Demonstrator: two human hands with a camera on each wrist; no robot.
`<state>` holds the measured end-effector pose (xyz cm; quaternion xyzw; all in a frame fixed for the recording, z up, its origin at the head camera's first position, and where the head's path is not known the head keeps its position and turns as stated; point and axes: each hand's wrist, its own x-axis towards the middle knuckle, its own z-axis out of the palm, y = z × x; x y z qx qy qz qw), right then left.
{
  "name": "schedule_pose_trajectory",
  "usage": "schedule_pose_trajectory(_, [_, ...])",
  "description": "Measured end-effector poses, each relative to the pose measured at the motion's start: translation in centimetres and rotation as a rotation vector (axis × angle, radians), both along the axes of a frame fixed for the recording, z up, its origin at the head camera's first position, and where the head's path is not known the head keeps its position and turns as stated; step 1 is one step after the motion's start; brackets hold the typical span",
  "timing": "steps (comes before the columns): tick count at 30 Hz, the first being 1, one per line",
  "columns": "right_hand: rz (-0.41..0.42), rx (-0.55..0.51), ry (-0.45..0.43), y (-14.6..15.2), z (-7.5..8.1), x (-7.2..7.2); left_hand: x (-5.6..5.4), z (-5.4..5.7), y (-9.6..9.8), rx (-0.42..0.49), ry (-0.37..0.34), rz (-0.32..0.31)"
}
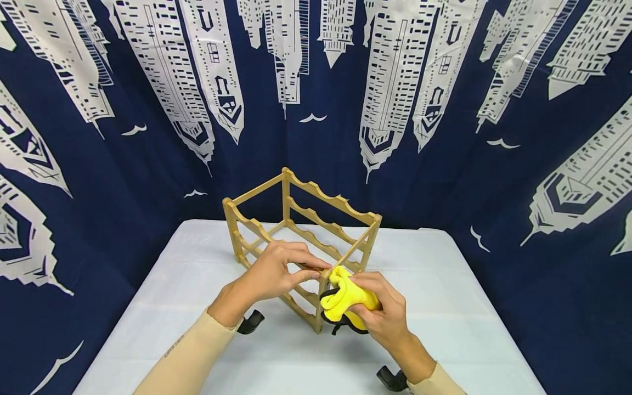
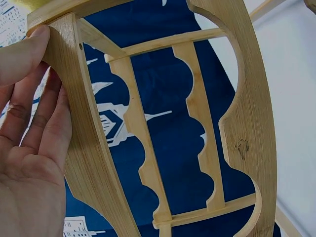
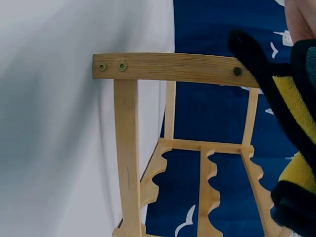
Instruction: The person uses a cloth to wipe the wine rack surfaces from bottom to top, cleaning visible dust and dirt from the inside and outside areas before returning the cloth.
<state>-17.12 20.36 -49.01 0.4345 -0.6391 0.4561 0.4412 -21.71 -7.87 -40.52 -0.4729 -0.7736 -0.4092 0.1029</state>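
A light wooden rack (image 1: 316, 190) with scalloped rails stands on the table, one corner toward me. My left hand (image 1: 276, 271) holds its top rail beside the near corner post; in the left wrist view the thumb lies on the rail's end and the fingers are behind it. A folded yellow cloth (image 1: 353, 299) with black edging is gripped in my right hand (image 1: 387, 312), thumb below and fingers above. The cloth is against or very near the top of that corner post. In the right wrist view, the cloth's black edge (image 3: 284, 111) overlaps the post, which shows screw heads (image 3: 122, 65).
The white-covered table (image 1: 444, 329) extends around the rack. Behind it and at both sides hangs a navy curtain (image 1: 326, 148) printed with white buildings and birds. Black devices sit at the left wrist (image 1: 250, 322) and the right wrist (image 1: 392, 378).
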Motion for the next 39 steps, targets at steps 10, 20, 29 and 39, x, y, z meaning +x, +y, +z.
schedule_pose_trajectory(10, [-0.204,-0.033,-0.059,-1.6,-0.2,0.5,-0.2,-0.2,0.0,0.048,0.051,-0.048])
schedule_pose_trajectory(20, [-0.247,-0.104,-0.097,-0.1,-0.8,1.1,0.0,-0.3,0.2,0.03,0.062,-0.044])
schedule_pose_trajectory(29, [-0.165,-0.014,-0.006,-2.3,0.6,0.2,-0.1,0.2,-0.2,0.018,0.07,-0.031])
schedule_pose_trajectory(39, [-0.205,0.263,-0.14,-0.7,-1.7,0.7,0.1,0.0,-0.2,-0.005,0.039,0.0])
